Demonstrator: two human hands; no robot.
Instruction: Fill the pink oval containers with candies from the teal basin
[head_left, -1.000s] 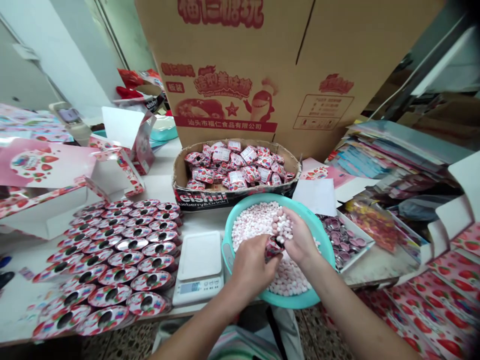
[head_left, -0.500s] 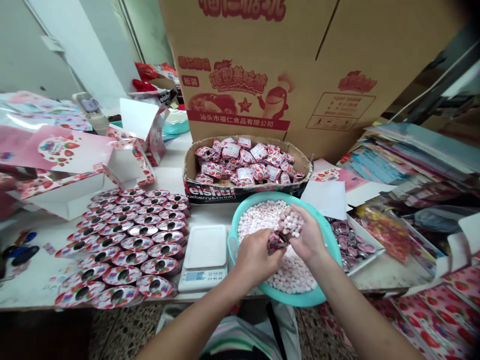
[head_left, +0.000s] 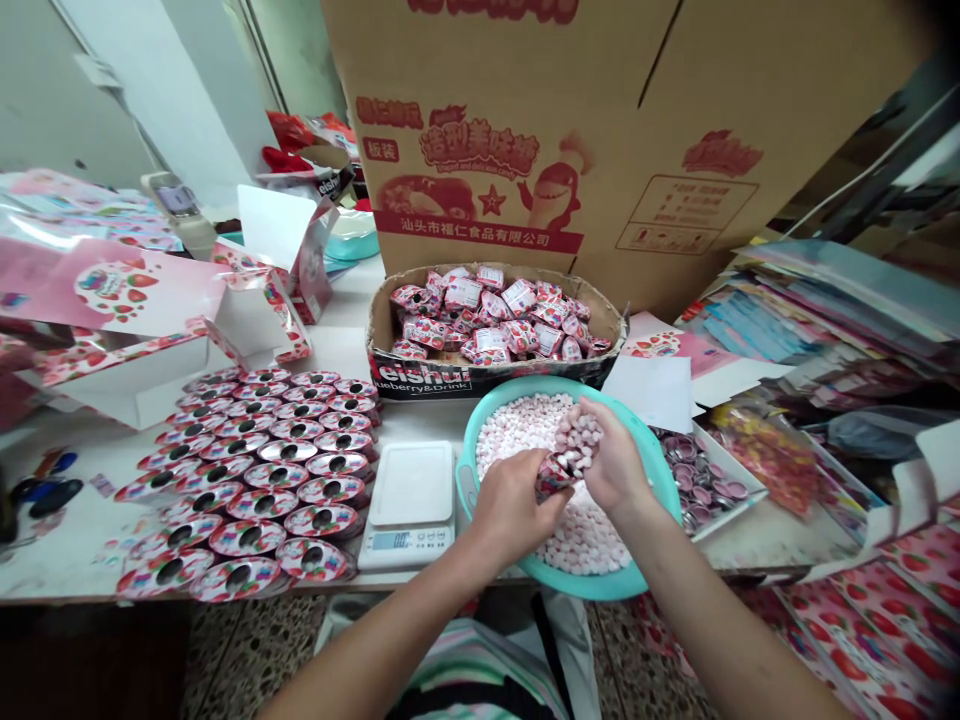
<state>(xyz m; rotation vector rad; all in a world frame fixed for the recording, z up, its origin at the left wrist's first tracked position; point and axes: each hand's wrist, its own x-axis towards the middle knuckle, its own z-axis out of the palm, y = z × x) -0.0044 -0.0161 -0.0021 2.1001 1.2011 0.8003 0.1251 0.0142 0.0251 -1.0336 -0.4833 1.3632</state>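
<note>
My left hand (head_left: pixel 517 505) is closed around a small strawberry-printed tin (head_left: pixel 553 474), held over a turquoise basin (head_left: pixel 480 415). Pale pink candies (head_left: pixel 589 540) fill much of the basin. Cupped beside the tin, my right hand (head_left: pixel 616 462) holds a heap of the same candies (head_left: pixel 577 438) against the tin's opening. Some candies lie right at that opening; how many are inside I cannot tell. To the left stand rows of matching tins (head_left: pixel 259 505), each with a dark round hole on top.
A white digital scale (head_left: pixel 411 490) sits left of the basin. Behind it, a cut-down carton (head_left: pixel 495 380) holds printed packs, before a big cardboard box (head_left: pixel 495 90). Round lids fill a white tray (head_left: pixel 712 485) at right. Stacked sheets (head_left: pixel 847 300) and folded boxes (head_left: pixel 142 370) flank the table.
My right hand has tipped candies closer to the tin's opening, and the heap now reaches the tin. The left hand keeps its hold. The view has shifted slightly.
</note>
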